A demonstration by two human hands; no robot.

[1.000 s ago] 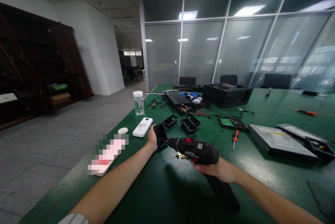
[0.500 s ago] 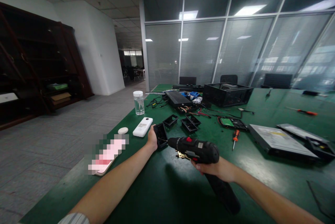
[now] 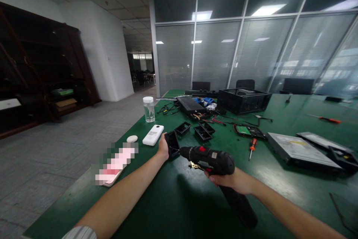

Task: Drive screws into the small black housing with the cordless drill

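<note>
My left hand point(image 3: 163, 147) grips a black plastic frame point(image 3: 172, 144) by its left side, holding it tilted up above the green table point(image 3: 156, 201). A black cordless drill point(image 3: 209, 160) with red buttons is in my right hand point(image 3: 226, 180), its fingers wrapped round the handle. The drill points left, and its bit reaches into the frame; the exact contact of the tip is too small to make out. Beyond the held piece lie several similar black frames point(image 3: 203, 133).
At left stand a lidded clear jar point(image 3: 149, 110), a white device point(image 3: 153, 135), a white oval object point(image 3: 132, 139) and a blurred pink phone point(image 3: 114, 168). To the right lie an orange screwdriver point(image 3: 252, 147) and metal drive units point(image 3: 300, 153). A black computer case point(image 3: 243, 101) stands behind.
The view has shifted very slightly. Both hands, the drill and the frame keep practically the same position.
</note>
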